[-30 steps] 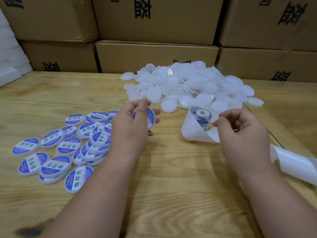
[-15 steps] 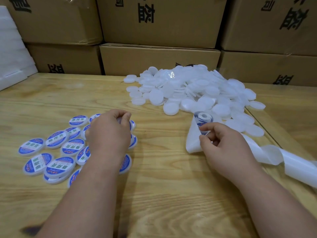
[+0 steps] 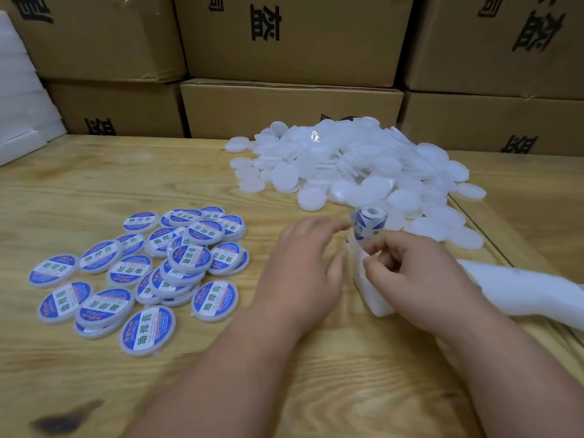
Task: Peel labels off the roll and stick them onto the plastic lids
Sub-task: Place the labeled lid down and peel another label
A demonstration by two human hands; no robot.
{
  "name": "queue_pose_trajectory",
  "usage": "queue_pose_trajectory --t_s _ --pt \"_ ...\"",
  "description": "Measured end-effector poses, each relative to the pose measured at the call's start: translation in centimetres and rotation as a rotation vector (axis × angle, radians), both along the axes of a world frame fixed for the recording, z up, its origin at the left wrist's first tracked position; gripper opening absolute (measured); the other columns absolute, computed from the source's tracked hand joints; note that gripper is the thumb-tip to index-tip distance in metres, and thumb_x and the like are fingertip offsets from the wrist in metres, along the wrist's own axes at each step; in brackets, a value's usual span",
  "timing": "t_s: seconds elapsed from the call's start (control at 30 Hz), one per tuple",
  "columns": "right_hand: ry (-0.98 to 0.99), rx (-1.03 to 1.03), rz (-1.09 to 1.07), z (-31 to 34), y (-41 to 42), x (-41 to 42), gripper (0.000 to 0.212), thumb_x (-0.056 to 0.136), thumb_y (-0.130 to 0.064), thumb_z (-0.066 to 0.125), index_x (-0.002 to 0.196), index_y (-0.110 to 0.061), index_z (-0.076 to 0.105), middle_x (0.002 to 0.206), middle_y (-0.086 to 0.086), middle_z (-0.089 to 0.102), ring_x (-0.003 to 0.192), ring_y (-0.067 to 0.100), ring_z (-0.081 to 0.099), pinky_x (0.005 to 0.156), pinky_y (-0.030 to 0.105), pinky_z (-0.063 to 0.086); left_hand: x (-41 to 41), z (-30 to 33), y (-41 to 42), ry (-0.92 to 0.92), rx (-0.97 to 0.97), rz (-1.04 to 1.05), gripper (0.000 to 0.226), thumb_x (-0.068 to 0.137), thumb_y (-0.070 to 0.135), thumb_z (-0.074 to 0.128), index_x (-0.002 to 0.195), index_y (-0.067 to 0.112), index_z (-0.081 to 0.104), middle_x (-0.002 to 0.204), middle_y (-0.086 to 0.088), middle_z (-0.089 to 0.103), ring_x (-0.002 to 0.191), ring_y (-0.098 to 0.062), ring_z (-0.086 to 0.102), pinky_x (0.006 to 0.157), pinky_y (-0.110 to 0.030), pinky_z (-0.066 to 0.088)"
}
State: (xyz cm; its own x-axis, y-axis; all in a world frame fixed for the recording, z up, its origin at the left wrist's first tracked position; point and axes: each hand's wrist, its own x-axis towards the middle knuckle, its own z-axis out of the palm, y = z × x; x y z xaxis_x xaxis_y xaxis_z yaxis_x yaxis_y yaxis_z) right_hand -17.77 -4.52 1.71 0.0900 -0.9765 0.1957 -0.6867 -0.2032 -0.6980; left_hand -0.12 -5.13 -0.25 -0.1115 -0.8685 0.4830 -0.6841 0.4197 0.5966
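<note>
Bare table (image 3: 79,184) between labelled lids (image 3: 142,267) and blank lid pile (image 3: 354,165)

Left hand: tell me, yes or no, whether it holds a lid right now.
No. The left hand is empty, fingers stretched toward the label roll that the right hand pinches.

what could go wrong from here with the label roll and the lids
1. The long white backing strip trails off to the right by the wooden table's edge; it might snag or drag the small blue-and-white label roll.
2. The right hand pinches the roll beside the heap of plain white plastic lids; a tug may scatter them.
</note>
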Motion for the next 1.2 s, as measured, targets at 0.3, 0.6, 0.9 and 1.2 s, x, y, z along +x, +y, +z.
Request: queue_pose_trajectory --t_s 0.3,0.6,0.9,1.2 --pt "0.084 0.145 -0.001 1.2 0.5 -0.6 0.02 0.082 -0.045 0.057 0.065 -0.035 0.057 0.052 -0.018 0.055 0.048 -0.001 0.05 0.046 0.019 0.034 -0.3 -1.2 -1.2 0.074 0.251 -0.043 0.05 0.09 0.04 0.069 0.138 0.04 0.054 0.131 0.023 0.06 0.128 -0.004 0.05 0.108 -0.027 0.04" --pt "0.12 -0.016 -0.115 0.5 -0.3 -0.1 0.006 0.089 -0.04 0.063 0.09 -0.036 0.067 0.074 -0.017 0.067 0.072 -0.002 0.06 0.06 0.028 0.046 -0.8 -1.6 -2.1 0.008 0.187 -0.081 0.029 0.094 0.018 0.058 0.11 0.038 0.072 0.13 0.019 0.063 0.129 -0.009 0.048 0.113 -0.036 0.037" --pt "0.099 0.07 -0.148 0.2 -0.3 -1.2 0.006 0.079 -0.021 0.057 0.08 -0.027 0.054 0.069 -0.008 0.059 0.059 0.014 0.055 0.05 0.028 0.04 -0.7 -1.5 -9.3 -0.152 0.092 0.317 0.044 0.092 0.023 0.057 0.135 0.03 0.053 0.142 0.009 0.051 0.134 -0.02 0.042 0.109 -0.041 0.033" --pt "0.033 0.113 -0.169 0.6 -0.4 -1.2 0.02 0.089 -0.048 0.045 0.085 -0.032 0.057 0.059 -0.015 0.06 0.056 0.01 0.057 0.053 0.036 0.052 -0.4 -1.5 -13.0 -0.142 0.219 0.317 0.047 0.098 0.043 0.056 0.143 0.036 0.046 0.141 0.006 0.055 0.138 -0.023 0.04 0.111 -0.047 0.029"
